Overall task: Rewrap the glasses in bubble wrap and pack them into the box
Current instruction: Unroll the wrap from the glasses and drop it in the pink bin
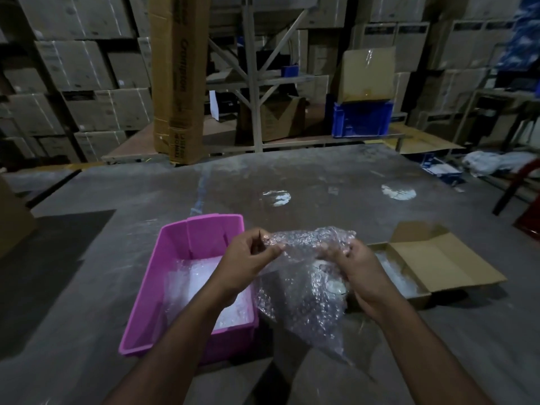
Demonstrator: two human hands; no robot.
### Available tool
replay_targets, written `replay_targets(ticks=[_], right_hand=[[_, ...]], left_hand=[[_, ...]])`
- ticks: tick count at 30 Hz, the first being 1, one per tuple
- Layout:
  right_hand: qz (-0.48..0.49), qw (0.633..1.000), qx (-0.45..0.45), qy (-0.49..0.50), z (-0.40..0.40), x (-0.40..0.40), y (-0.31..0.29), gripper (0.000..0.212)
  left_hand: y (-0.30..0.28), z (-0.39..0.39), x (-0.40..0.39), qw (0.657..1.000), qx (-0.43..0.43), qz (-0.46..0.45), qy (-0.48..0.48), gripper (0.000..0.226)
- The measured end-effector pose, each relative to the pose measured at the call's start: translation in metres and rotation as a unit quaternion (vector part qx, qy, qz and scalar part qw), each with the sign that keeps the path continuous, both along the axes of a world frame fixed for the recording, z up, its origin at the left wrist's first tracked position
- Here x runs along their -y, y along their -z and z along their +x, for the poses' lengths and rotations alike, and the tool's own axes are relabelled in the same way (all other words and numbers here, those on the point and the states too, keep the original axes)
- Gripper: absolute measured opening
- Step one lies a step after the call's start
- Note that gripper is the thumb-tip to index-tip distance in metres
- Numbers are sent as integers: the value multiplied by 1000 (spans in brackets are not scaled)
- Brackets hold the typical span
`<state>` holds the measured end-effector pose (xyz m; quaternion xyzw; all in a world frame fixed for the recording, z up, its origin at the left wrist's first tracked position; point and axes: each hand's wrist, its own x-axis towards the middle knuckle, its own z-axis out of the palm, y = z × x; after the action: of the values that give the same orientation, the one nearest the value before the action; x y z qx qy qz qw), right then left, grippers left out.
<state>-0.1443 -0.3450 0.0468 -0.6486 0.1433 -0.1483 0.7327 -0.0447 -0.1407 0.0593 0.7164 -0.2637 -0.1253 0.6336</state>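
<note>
A clear sheet of bubble wrap (304,293) hangs in the air between my hands, above the grey floor. My left hand (248,258) pinches its upper left edge. My right hand (356,270) grips the wrap's right side, curled round something pale and round inside it that looks like a glass (333,285). An open brown cardboard box (438,258) lies on the floor to the right, with clear wrapped material in its left end. A pink plastic bin (175,258) sits to the left, holding more clear wrap.
Stacked cardboard cartons and a metal rack fill the back. A tall carton (178,83) stands upright at back centre, a blue crate (362,118) at back right. A red chair (523,194) stands at the right edge, a cardboard box corner (11,217) at the left.
</note>
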Motion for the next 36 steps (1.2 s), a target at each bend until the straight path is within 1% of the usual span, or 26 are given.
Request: replay_targets(ticks=[2,4,6,9,14,16,17,18,19,21,24,26,28,30,32,33,36], right_hand=[[-13,1000,13,25,-3,5,3,22],[-2,999,23,34,-6,10,3,18],[15,998,32,47,-10,15,0,17],[34,996,53,65,-14,22,-3,16],[55,991,71,98,-18,34,-4,20],[72,988,85,111,-21,40,-4,17],[74,985,93,124,-22,43,-4,15],[66,983,98,144,-23,46,-5,17],[55,979,102,166,-24,48,-5,21],[40,971,117,202,-25,51,-6,23],[15,968,119,222,-28,53,-5,27],[-7,969,116,218,-31,55,-4,29],[-18,972,110,205,-33,56,-4,25],[-15,977,105,185,-34,58,-3,18],[-12,983,96,154,-38,59,-2,15],[-14,986,86,139,-40,59,-1,17],[-16,992,64,110,-44,58,-1,21]], left_hand=[[-3,-1,7,999,-25,-28,15,25],[-6,-1,11,998,-35,-53,15,24],[-8,1,12,995,-52,-78,18,22],[-7,6,13,991,-80,-106,17,31],[-7,7,23,986,-86,-144,-17,45],[-8,6,29,982,-97,-163,-29,41],[-7,6,31,981,-96,-163,-43,36],[-5,7,33,982,-89,-157,-59,35],[-3,9,33,983,-78,-148,-74,38],[-1,9,33,987,-58,-126,-84,42],[0,5,35,991,-44,-101,-72,26],[-2,0,37,996,-28,-73,-52,15],[-4,-4,37,998,-26,-42,-29,20],[-4,-5,35,998,-43,-36,-24,25],[-4,-5,34,998,-55,-38,-16,22],[-4,-6,33,998,-54,-37,-6,21],[-3,-4,30,999,-30,-10,7,41]])
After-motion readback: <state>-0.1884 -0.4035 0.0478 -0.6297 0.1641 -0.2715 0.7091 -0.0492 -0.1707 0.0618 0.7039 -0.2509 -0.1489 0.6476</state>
